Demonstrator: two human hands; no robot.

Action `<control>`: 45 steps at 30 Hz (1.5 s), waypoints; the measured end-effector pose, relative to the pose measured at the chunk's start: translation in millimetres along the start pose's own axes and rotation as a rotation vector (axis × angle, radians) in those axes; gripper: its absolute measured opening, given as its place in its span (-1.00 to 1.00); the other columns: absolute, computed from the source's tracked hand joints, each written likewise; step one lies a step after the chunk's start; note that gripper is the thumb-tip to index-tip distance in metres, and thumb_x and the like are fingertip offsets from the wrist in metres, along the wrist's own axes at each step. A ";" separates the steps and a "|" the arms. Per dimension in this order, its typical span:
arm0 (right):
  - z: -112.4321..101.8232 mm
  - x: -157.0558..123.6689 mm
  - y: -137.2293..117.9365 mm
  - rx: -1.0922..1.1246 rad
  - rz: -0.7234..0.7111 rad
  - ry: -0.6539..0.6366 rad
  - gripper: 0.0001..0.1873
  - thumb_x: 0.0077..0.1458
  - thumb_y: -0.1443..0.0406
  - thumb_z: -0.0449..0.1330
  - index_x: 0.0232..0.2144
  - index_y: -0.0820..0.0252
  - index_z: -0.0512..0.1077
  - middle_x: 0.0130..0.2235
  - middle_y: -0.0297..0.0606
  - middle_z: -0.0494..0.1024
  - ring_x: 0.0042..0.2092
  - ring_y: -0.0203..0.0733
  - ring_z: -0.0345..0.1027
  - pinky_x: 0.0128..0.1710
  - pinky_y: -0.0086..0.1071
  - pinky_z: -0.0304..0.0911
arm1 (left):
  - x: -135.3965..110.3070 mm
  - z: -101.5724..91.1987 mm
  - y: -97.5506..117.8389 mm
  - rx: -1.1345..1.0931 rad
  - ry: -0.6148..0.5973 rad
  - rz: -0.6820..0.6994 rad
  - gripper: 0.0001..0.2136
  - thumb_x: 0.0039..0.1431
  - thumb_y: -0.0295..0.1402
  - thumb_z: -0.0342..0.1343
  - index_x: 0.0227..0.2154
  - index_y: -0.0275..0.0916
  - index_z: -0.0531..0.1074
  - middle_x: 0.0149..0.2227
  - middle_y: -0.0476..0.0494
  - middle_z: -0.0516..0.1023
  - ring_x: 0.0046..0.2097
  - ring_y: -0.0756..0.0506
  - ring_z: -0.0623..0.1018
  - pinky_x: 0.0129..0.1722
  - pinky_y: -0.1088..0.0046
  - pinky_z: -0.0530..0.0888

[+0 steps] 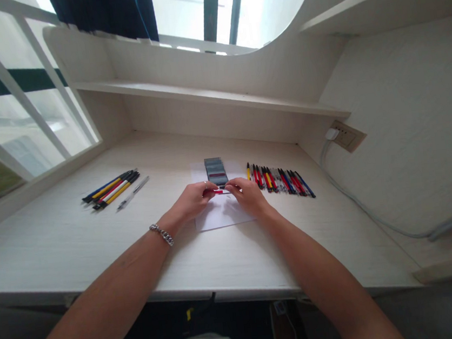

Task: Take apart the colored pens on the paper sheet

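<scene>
Over a white sheet of paper [219, 219], my two hands meet with their fingertips pinched close together. My left hand [195, 199] is closed on a red pen [219, 191], of which only a short red length shows. At the other end of it, my right hand [249, 194] is closed too, and a thin dark part runs toward its fingers. Their grip hides most of the pen, so I cannot tell whether it is whole or in parts. Just beyond my fingertips lies a dark, flat, rectangular thing [215, 173] like a phone.
Right of the paper lies a row of several pens [278, 180] in mixed colours. To the left are a bundle of pens [112, 190] and a single clear pen [133, 193]. A white shelf [209, 96] spans the back; a charger cable [347, 194] runs along the right wall.
</scene>
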State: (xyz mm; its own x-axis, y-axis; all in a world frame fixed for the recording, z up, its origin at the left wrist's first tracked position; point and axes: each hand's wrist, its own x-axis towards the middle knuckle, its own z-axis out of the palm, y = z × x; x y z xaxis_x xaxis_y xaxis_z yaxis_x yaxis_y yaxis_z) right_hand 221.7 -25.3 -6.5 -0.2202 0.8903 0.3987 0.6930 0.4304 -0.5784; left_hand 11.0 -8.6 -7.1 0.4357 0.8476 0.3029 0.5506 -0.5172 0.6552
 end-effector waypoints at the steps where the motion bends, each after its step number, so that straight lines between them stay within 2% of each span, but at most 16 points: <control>1: -0.6 -1.0 -2.0 0.043 -0.003 -0.019 -0.83 0.24 0.23 0.22 -0.19 0.12 0.58 -0.19 -0.23 0.63 -0.19 -0.19 0.46 -0.12 -0.36 0.27 | -0.4 1.3 1.1 -0.019 -0.003 0.015 -0.73 0.23 -0.29 0.08 -0.12 -0.23 0.60 -0.14 -0.18 0.68 -0.15 -0.16 0.63 -0.12 0.36 0.51; 5: -4.9 -2.5 -6.7 0.103 -0.007 -0.091 -0.89 0.19 0.29 0.25 -0.25 0.10 0.59 -0.25 -0.30 0.65 -0.24 -0.22 0.46 -0.15 -0.39 0.27 | -0.6 3.4 3.1 -0.058 -0.010 0.041 -0.74 0.22 -0.26 0.12 -0.12 -0.22 0.60 -0.18 -0.17 0.68 -0.19 -0.13 0.62 -0.14 0.38 0.51; 10: -23.4 -0.8 1.4 0.037 0.046 -0.015 -0.90 0.16 0.35 0.26 -0.30 0.15 0.60 -0.32 -0.28 0.64 -0.28 -0.22 0.44 -0.21 -0.40 0.24 | 0.0 -3.6 1.9 0.064 -0.002 0.013 -0.75 0.19 -0.26 0.17 -0.13 -0.21 0.60 -0.26 -0.14 0.67 -0.27 -0.10 0.59 -0.22 0.40 0.46; 14: -34.1 -1.8 12.2 -0.024 0.113 -0.118 -0.91 0.13 0.35 0.28 -0.32 0.16 0.61 -0.31 -0.26 0.64 -0.27 -0.22 0.44 -0.23 -0.40 0.22 | -1.2 -4.8 2.8 0.118 -0.042 0.029 -0.76 0.21 -0.24 0.15 -0.17 -0.19 0.63 -0.29 -0.13 0.67 -0.29 -0.09 0.58 -0.25 0.42 0.44; 18: -33.2 -3.3 17.9 -0.091 0.150 -0.225 -0.91 0.12 0.34 0.29 -0.34 0.15 0.63 -0.27 -0.24 0.65 -0.25 -0.20 0.45 -0.23 -0.41 0.23 | -1.3 0.4 2.5 0.144 -0.109 0.066 -0.76 0.20 -0.24 0.14 -0.22 -0.19 0.66 -0.26 -0.19 0.65 -0.28 -0.10 0.56 -0.25 0.42 0.44; 24: -31.0 -4.0 20.0 -0.154 0.148 -0.274 -0.89 0.12 0.35 0.30 -0.31 0.14 0.65 -0.23 -0.19 0.67 -0.20 -0.14 0.47 -0.19 -0.37 0.25 | 0.0 3.8 -0.3 0.186 -0.142 0.076 -0.76 0.14 -0.23 0.19 -0.21 -0.17 0.67 -0.21 -0.23 0.62 -0.26 -0.13 0.56 -0.22 0.38 0.46; 28: -37.3 -2.8 25.2 -0.162 0.174 -0.248 -0.86 0.14 0.37 0.27 -0.28 0.15 0.65 -0.20 -0.15 0.67 -0.17 -0.10 0.49 -0.16 -0.34 0.27 | 0.1 -2.0 -5.2 0.195 -0.113 0.030 -0.72 0.19 -0.17 0.14 -0.18 -0.17 0.66 -0.25 -0.20 0.65 -0.28 -0.12 0.57 -0.26 0.39 0.44; 33: -44.1 -2.4 32.3 -0.189 0.203 -0.219 -0.82 0.16 0.38 0.25 -0.22 0.14 0.64 -0.16 -0.15 0.67 -0.16 -0.11 0.50 -0.13 -0.34 0.29 | 0.6 -10.9 -15.7 0.269 -0.006 -0.051 -0.72 0.23 -0.20 0.07 -0.24 -0.18 0.65 -0.29 -0.20 0.68 -0.29 -0.14 0.58 -0.32 0.40 0.40; 38: -40.9 -3.8 29.6 -0.180 0.203 -0.247 -0.83 0.12 0.32 0.32 -0.20 0.11 0.63 -0.18 -0.19 0.65 -0.21 -0.15 0.48 -0.15 -0.34 0.28 | 2.3 -10.7 -22.0 0.283 0.029 -0.094 -0.73 0.21 -0.21 0.08 -0.23 -0.18 0.65 -0.26 -0.22 0.69 -0.26 -0.17 0.61 -0.30 0.37 0.42; 45: -34.3 -6.1 23.8 -0.176 0.187 -0.277 -0.80 0.06 0.33 0.37 -0.20 0.10 0.64 -0.23 -0.21 0.64 -0.25 -0.17 0.45 -0.22 -0.39 0.26 | 2.6 -10.5 -16.9 0.283 0.036 -0.093 -0.75 0.20 -0.24 0.09 -0.24 -0.18 0.65 -0.25 -0.21 0.70 -0.25 -0.17 0.62 -0.29 0.37 0.44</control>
State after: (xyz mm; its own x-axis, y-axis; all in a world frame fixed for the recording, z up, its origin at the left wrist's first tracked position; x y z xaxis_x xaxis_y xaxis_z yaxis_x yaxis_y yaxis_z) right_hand 263.1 -25.6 1.7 -0.2394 0.9679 0.0764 0.8408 0.2460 -0.4823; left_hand -4.6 3.6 -10.2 0.3512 0.8941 0.2779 0.7660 -0.4450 0.4639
